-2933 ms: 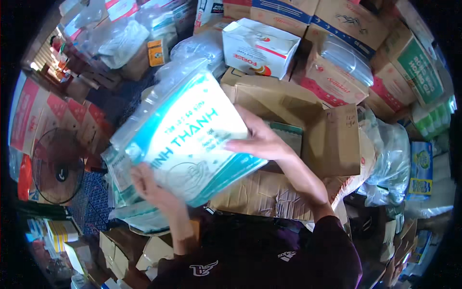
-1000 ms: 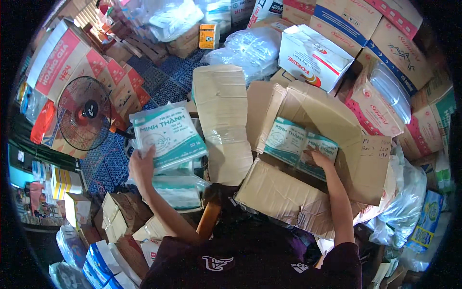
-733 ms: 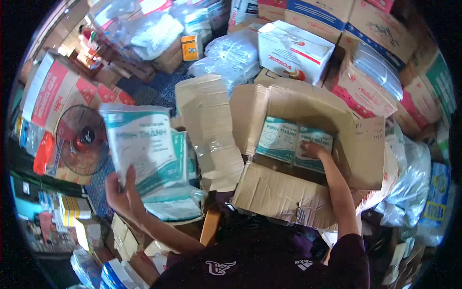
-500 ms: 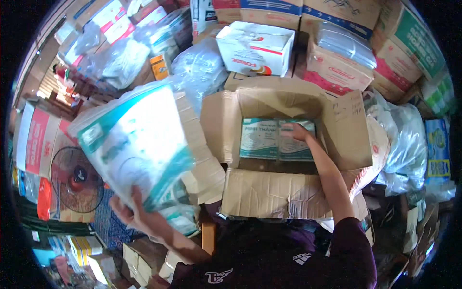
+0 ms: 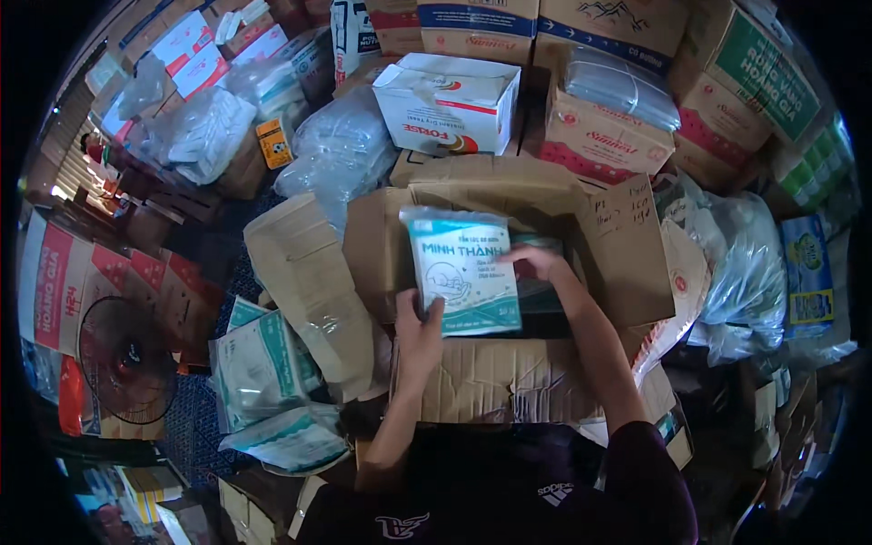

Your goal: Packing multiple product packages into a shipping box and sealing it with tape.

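Observation:
A flat white and teal plastic-wrapped packet (image 5: 472,286) is held over an open cardboard box (image 5: 636,241). My left hand (image 5: 418,331) grips its lower left edge, thumb on the front face. At the upper right edge my right hand (image 5: 538,262) pinches the packet, its fingertips partly hidden. Inside the box, behind the held one, part of another teal packet (image 5: 548,244) shows; the held packet hides most of the box's inside. More packets of the same kind (image 5: 259,368) lie in a pile to the left of the box.
A loose cardboard flap (image 5: 313,291) stands between the pile and the box. A fan (image 5: 127,359) is at the left. Behind are a white carton (image 5: 447,104), bagged plastic goods (image 5: 336,145) and stacked cartons (image 5: 609,136). Clear plastic bags (image 5: 745,263) bulge at the right.
My left hand has brought the packet from the left down over the box. My right hand has come up from the packets inside to the held packet's edge. The view has shifted slightly.

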Demonstrator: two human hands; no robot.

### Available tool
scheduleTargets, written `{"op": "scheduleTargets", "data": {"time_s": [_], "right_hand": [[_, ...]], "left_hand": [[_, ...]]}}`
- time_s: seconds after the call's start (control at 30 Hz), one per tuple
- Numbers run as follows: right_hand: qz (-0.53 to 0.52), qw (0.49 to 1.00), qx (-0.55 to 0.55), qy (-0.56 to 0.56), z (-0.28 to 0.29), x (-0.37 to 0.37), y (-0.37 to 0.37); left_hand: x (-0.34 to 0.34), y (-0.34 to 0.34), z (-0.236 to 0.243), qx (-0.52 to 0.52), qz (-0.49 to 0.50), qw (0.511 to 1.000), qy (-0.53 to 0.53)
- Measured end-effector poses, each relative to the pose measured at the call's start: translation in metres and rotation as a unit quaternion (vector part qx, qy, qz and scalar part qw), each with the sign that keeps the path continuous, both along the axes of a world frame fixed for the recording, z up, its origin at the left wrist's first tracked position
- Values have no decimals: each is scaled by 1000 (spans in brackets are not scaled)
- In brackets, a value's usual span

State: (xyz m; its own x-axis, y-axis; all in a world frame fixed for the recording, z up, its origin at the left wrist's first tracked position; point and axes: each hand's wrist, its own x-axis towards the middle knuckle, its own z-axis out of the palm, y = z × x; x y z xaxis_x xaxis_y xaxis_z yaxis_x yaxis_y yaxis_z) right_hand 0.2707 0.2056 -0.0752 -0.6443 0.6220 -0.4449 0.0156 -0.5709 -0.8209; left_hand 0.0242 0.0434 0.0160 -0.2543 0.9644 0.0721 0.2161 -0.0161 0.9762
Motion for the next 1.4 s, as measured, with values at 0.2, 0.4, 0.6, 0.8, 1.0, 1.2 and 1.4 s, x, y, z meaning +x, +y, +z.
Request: {"op": "scheduleTargets", "data": {"time_s": [0.2,0.4,0.6,0.8,1.0,1.2,1.4], "right_hand": [[-91,992,38,-78,-27,-3,10],[-188,977,55,-78,-66,-10,12],[-45,790,374,-483,-76,-31,5],[27,855,389,-343,-94,-28,1],[33,751,435,-495,-84,-47,-12],[10,535,603,-592,-88,-46,-9],[35,570,632,-524,-111,-15,3]], "left_hand": [[4,-30,2,-10,-43,984,172],[5,-34,-1,3,-98,962,256],[8,-33,-3,10,-119,959,257],[4,-32,-5,51,-128,942,307],[2,-34,-10,50,-119,944,303],[6,-32,-9,59,-133,936,320],[15,-26,-8,70,-162,927,331]]}}
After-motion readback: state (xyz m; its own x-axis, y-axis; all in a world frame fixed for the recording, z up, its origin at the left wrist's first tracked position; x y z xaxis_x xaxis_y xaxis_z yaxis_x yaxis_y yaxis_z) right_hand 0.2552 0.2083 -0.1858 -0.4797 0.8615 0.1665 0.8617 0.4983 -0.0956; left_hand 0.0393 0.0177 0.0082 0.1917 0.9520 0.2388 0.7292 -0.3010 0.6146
